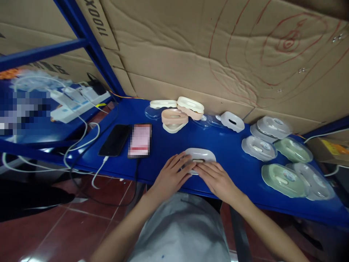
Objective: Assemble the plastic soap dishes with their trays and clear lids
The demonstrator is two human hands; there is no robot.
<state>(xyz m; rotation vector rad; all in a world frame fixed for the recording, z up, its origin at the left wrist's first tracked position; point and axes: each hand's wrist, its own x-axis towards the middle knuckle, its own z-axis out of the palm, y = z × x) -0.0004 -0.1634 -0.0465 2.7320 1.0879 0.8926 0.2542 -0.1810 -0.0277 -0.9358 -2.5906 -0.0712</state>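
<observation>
A whitish oval plastic dish [206, 154] with a slot in its middle lies near the front edge of the blue table. My left hand [174, 171] rests over its left side, fingers long and slightly bent on the rim. From the right, my right hand [215, 178] holds the near rim, its fingers close together. Both sets of fingertips meet near the slot, where a small pale piece [198, 161] shows; the fingers partly hide it and the dish's near side.
Behind are cream and pink dishes [174, 116], clear lids [201, 122] and a white slotted dish [232, 121]. Several lidded grey and green dishes [283, 178] stand at right. Two phones [113, 140] with cables lie left, near a power strip [79, 107]. Cardboard [177, 58] walls the back.
</observation>
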